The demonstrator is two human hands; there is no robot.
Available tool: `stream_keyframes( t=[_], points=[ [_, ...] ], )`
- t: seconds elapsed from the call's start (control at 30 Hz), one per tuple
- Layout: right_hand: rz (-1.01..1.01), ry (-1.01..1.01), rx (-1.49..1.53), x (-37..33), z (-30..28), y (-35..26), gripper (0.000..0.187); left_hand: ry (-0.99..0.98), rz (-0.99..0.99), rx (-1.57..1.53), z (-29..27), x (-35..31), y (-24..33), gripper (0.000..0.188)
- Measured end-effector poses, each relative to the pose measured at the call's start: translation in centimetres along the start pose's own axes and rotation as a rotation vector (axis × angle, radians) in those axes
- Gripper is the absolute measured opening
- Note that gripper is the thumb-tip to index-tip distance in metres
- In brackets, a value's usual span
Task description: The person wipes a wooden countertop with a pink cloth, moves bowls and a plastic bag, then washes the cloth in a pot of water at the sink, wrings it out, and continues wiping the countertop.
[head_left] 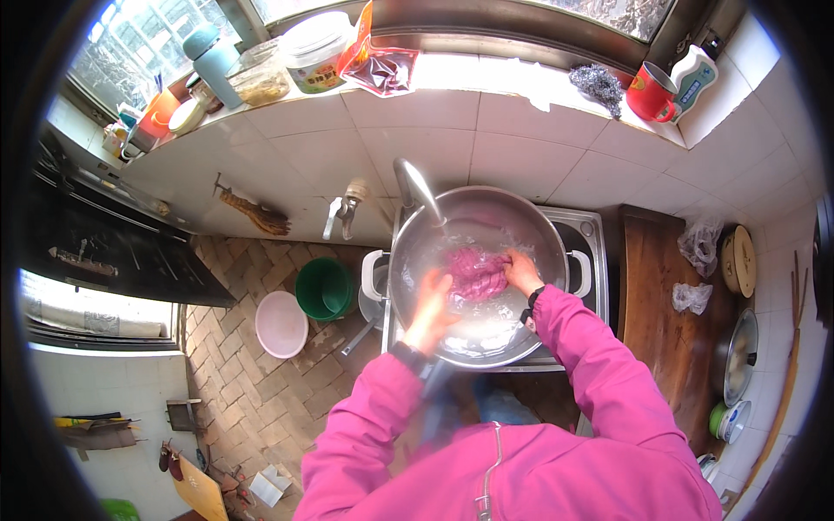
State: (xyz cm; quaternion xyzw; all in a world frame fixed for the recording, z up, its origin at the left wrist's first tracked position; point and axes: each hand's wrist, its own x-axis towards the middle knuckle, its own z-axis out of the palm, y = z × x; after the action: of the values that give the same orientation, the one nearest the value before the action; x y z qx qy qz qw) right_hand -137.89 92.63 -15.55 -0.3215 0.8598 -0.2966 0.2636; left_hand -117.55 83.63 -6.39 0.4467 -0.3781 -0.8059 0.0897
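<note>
Watching remotely, I note pink cloth [473, 272] in the metal pan [409, 269] on the sink [594, 233]; right hand [523, 273] grips it, left hand [431, 306] blurred, hold unclear. Brick floor [234, 347] left, wooden counter [651, 282] right, tiled wall [530, 158] beyond.

Left of 2 hands [429, 311] in a blur, underside of the pink bundle [475, 273] out of sight

Bunched pink cloth [475, 276] lies in a metal pan [543, 234].
</note>
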Motion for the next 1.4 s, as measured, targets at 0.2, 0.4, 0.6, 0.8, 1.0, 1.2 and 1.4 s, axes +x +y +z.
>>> stream_keyframes(
  t=[0.2, 0.4, 0.6, 0.8, 1.0, 1.2, 1.4],
  points=[
    [0.246, -0.583, 1.003, -3.7, -4.5, -8.2, 0.020, -0.186, -0.081, -0.097, 0.6, 1.0, -0.7, 0.092],
    [0.055, -0.591, 1.318, -7.6, -8.4, -12.3, 0.016, -0.267, -0.294, -0.423, 2.0, 3.7, -0.5, 0.078],
    [-0.319, 0.131, 0.296, -9.7, -5.6, -12.2, 0.020, -0.384, -0.277, -0.527, 3.3, 1.4, 0.2, 0.067],
    [-0.780, 0.339, -0.215, -11.6, -4.4, -12.7, 0.030, -0.513, -0.156, -0.565, 3.2, 1.4, -0.4, 0.040],
    [-0.894, 0.344, -0.230, -8.8, -3.9, -11.1, 0.023, -0.373, 0.118, -0.348, 3.2, 2.1, -2.2, 0.030],
    [-0.936, 0.189, -0.171, -5.4, -3.7, -8.5, 0.014, -0.140, 0.483, 0.666, 5.6, 3.5, -2.6, 0.016],
    [-0.724, -0.024, 0.022, -3.6, -4.0, -7.0, 0.014, -0.108, 0.080, -0.393, 8.4, 4.0, -3.6, 0.018]
  ],
)
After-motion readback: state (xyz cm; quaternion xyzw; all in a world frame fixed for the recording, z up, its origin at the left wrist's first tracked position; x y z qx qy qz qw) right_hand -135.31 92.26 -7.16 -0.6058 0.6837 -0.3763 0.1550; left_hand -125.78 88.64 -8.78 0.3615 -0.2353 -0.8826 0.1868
